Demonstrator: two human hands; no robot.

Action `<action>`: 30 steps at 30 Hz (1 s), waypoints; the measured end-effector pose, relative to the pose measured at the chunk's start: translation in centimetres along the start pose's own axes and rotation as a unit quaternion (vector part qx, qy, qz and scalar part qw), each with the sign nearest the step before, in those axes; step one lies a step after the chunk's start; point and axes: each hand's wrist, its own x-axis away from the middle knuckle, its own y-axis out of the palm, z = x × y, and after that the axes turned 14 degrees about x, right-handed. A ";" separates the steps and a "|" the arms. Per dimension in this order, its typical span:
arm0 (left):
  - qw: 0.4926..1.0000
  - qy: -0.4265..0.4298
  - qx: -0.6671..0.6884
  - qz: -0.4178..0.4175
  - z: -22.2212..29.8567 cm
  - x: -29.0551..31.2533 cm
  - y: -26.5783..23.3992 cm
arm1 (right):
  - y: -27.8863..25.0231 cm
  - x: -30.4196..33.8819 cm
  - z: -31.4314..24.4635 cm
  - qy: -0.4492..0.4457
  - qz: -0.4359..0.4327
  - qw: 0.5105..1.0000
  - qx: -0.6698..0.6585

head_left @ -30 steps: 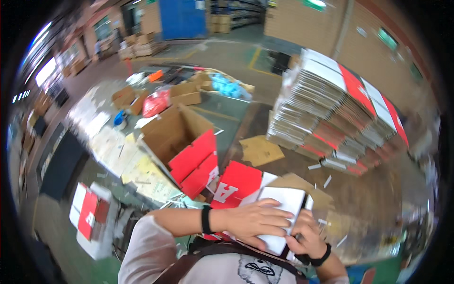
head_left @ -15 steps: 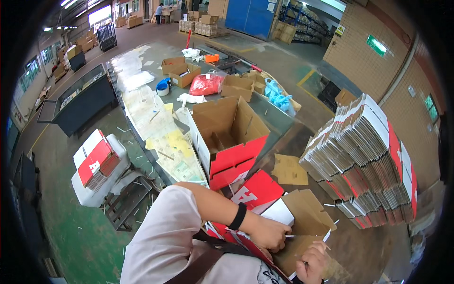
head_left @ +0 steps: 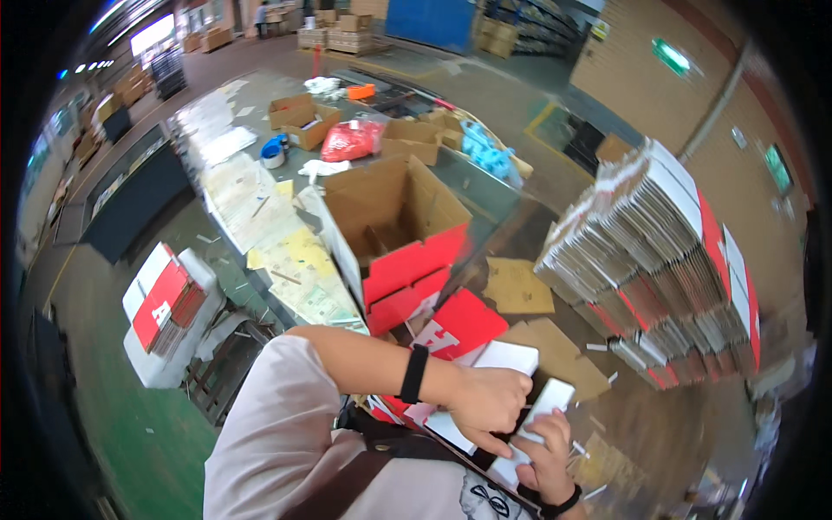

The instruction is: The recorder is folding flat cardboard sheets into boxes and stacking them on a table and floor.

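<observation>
Close against my body is a red-and-white cardboard carton, partly folded, its brown inner side partly in sight. My left hand, a black band on its wrist, has its fingers curled over the edge of a white panel. My right hand grips a narrow white flap of the same carton, thumb and fingers around it. Both hands are near each other, and the carton's lower part is hidden by them and my arm. Just beyond stands an open red-and-white carton with brown inside walls and a divider.
The worktable bears papers, small brown boxes, a red plastic bag, blue tape and a blue bag. Flat cartons are stacked at right; more lie on a padded seat at left.
The carton's narrow white flap has come up beside my left hand, with my right hand now around it. More white panel shows, and less of the brown inside. The whole view has shifted slightly.
</observation>
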 end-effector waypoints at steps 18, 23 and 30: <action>0.969 -0.241 -0.052 0.020 4.5 1.4 1.2 | -1.3 -2.9 -1.7 0.088 -0.038 0.995 -0.033; 0.945 -0.279 -0.116 -0.123 3.8 1.5 2.5 | -7.5 -8.9 0.3 0.122 0.025 0.968 0.219; 0.966 -0.129 0.105 -0.197 1.7 2.4 3.3 | -0.4 -9.5 3.2 0.036 -0.054 0.920 0.387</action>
